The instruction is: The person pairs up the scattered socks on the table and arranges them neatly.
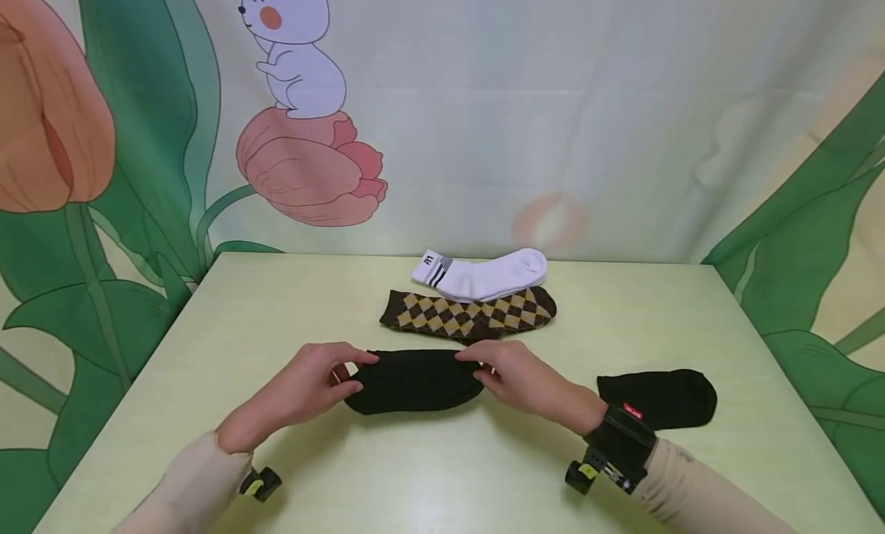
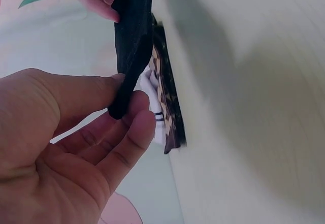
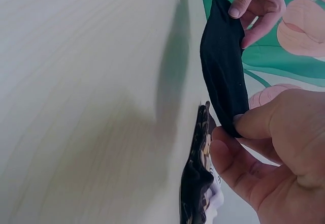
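Note:
A black sock is stretched sideways between both hands, raised above the table in the wrist views. My left hand pinches its left end between thumb and fingers. At the other end, my right hand pinches the sock the same way. In the left wrist view the sock hangs edge-on from the thumb and fingertips. The right wrist view shows its flat side. Beyond it lies a brown argyle sock, with a white striped sock behind and touching it.
Another black sock, with a small red label, lies flat to the right, beside the right wrist. The pale table ends at the back against a printed curtain. A dark camera strap circles the right wrist.

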`<state>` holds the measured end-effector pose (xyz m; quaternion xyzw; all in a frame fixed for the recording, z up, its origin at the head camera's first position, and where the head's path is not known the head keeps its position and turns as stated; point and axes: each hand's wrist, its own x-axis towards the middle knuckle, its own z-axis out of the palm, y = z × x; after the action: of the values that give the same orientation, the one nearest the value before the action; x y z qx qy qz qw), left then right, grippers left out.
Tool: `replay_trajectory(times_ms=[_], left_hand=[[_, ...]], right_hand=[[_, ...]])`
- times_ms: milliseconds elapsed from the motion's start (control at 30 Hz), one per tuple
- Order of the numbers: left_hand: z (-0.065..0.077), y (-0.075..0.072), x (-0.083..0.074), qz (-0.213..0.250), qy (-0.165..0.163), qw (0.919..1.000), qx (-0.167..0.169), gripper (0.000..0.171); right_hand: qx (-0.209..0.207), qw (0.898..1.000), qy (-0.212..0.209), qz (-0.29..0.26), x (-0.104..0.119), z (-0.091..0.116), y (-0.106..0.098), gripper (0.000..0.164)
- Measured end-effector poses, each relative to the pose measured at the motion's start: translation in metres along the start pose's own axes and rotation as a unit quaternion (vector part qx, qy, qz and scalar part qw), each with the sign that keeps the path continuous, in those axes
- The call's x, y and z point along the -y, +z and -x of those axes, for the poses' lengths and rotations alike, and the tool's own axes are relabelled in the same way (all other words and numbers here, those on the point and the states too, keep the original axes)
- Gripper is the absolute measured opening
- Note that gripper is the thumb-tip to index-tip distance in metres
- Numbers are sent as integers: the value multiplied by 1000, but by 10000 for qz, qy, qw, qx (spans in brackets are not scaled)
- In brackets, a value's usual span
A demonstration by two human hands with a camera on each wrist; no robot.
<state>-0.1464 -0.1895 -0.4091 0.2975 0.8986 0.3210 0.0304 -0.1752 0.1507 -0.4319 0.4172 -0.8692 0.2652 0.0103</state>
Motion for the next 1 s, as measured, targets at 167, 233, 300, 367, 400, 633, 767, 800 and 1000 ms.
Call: replay_trajectory(times_ms=[167, 233, 300, 367, 400, 633, 767, 800, 1000], left_hand=[[-4, 4, -5, 182, 99, 9998, 66, 37], [-7, 6, -6, 231, 111, 9996, 113, 37], [-9, 9, -7, 275, 143, 9994, 164, 37], [-12, 11, -7, 286, 181, 9992, 200, 36], [-14, 12, -7, 293, 202, 9991, 216, 36], [-23, 22, -8, 275, 331, 9987, 267, 30], [-27, 28, -8, 306, 294, 9985, 347, 29], [-28, 30, -8, 324, 297, 9984, 363, 29], [-34, 38, -8, 324, 372, 9980, 399, 30]], right_hand=[[17, 10000, 36, 0, -4, 6, -4, 35], [40, 9999, 94, -18, -6, 10, -5, 36], [66, 9998, 170, -28, -8, 13, -6, 36], [76, 9998, 210, -13, -10, 16, -7, 37], [77, 9997, 217, -1, -11, 17, -7, 37], [19, 9997, 238, 64, -17, 24, -10, 37], [4, 9996, 238, 140, -22, 29, -10, 36], [5, 9996, 253, 140, -23, 30, -10, 36], [73, 9994, 302, 142, -29, 38, -10, 37]])
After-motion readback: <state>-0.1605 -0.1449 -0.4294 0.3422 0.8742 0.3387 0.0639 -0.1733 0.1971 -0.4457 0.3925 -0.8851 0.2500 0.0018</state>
